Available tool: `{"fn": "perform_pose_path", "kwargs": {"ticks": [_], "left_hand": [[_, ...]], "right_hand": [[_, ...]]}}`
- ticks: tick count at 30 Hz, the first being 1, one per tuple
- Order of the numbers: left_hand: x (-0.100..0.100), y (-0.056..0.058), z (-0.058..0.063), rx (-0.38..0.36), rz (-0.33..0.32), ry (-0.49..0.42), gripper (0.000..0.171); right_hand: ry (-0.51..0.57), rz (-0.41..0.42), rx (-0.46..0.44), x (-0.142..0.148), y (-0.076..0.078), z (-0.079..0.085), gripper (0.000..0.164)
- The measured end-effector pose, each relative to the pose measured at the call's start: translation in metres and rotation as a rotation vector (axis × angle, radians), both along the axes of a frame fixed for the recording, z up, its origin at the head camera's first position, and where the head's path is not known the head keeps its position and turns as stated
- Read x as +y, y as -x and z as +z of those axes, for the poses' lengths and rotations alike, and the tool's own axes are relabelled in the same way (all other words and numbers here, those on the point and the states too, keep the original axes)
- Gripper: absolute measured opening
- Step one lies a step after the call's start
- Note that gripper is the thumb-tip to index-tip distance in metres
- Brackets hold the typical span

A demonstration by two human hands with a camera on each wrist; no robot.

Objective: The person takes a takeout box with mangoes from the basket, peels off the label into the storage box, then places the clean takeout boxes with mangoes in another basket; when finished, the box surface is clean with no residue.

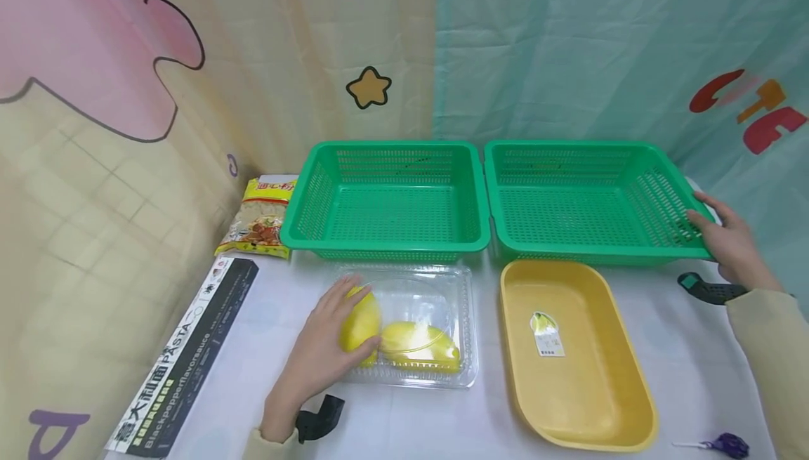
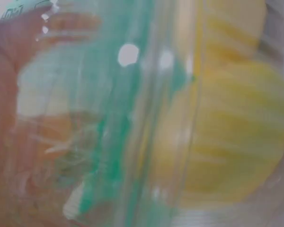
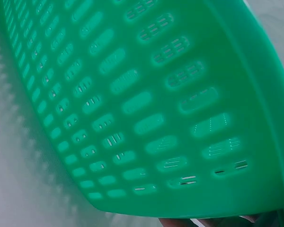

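A clear plastic clamshell box [image 1: 436,291] lies on the white table with two yellow mangoes inside, one upright [image 1: 362,319] and one lying sideways [image 1: 420,346]. My left hand [image 1: 325,344] rests over the box's left side, fingers spread on the lid. The left wrist view is blurred and shows a mango [image 2: 227,137] close up behind shiny plastic. At the far right, my right hand [image 1: 733,242] grips the rim of the right green basket [image 1: 584,253], fingers over its right edge. That basket's slotted side [image 3: 146,123] fills the right wrist view.
A second green basket [image 1: 385,246] stands left of the first. In front is a yellow tray [image 1: 569,390] with a sticker. To the left lie a pasta bag [image 1: 255,218] and a long black-and-white pasta box [image 1: 189,355]. A purple lollipop [image 1: 729,444] lies at front right.
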State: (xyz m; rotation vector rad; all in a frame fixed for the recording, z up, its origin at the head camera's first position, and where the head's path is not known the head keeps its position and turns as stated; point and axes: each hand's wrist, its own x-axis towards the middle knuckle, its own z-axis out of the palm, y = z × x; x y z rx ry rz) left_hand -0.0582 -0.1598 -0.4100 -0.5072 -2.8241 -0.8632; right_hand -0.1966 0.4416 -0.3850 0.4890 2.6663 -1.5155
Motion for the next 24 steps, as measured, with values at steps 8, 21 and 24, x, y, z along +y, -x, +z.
{"fn": "perform_pose_path", "kwargs": {"ticks": [8, 21, 24], "left_hand": [[-0.016, -0.001, -0.002, -0.148, 0.119, -0.207, 0.068], [-0.031, 0.002, -0.009, -0.377, 0.025, -0.23, 0.077], [-0.032, 0.004, -0.01, -0.408, 0.02, -0.244, 0.077]], "right_hand": [[-0.014, 0.003, 0.029, 0.001, 0.001, -0.001, 0.058], [-0.007, 0.01, 0.009, 0.005, 0.003, -0.005, 0.06], [-0.014, 0.006, 0.011, 0.006, 0.002, -0.007, 0.059]]}}
